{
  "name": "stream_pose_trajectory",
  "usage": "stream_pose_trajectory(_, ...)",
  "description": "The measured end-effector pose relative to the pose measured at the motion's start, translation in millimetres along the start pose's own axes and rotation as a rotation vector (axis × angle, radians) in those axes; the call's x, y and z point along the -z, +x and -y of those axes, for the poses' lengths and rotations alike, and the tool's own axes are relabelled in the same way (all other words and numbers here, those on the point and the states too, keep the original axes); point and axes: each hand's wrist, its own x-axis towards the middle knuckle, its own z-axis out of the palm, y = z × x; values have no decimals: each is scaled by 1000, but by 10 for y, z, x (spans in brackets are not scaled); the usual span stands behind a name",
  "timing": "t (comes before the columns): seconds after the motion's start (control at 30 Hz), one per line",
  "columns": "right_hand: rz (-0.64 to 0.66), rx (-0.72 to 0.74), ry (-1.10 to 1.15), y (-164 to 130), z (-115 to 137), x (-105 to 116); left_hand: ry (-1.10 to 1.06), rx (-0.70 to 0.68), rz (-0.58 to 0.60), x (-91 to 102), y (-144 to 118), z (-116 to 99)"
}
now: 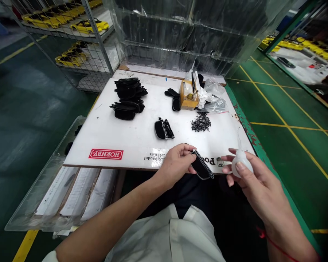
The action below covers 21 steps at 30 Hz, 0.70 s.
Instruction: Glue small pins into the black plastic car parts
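**Black part and white bottle held at the near edge of the white surface**

A white surface (112,134) filled the middle of the view, its near edge printed with a red label (105,154) and some black lettering. Behind it rose a wall of clear plastic sheeting (180,36), and to the far left a wire rack (79,40) carried yellow model cars (71,58). A clear plastic tray (30,207) sat beside the surface on the left, lower down.

On the surface lay a stack of black parts (128,98) toward the far left, a pair of black parts (164,129) near the middle, and a further few (174,100) beside a small cardboard box (188,96). Crumpled clear bags (211,98) lay just right of the box, and a heap of small black screws (201,122) was spread in front of them.

The left hand (177,163) was closed around one end of a black part (201,166), thumb and fingertips pinching it, so that it hung tilted over the near edge of the surface, between the two hands. The right hand (251,182) was curled round a small white bottle (241,162), thumb pressed on its side, its thin nozzle pointing up; the bottle stood just right of the black part, not touching it. A red thread (273,242) circled the right wrist.
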Motion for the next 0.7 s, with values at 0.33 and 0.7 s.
stream_pose_trajectory(0.33, -303, 158, -292, -113, 73, -48, -75, 25, 21, 10, -8, 17)
stream_pose_trajectory(0.7, -518, 513, -505, -90, 118, -194, -92, -78, 70, 47, 35, 149)
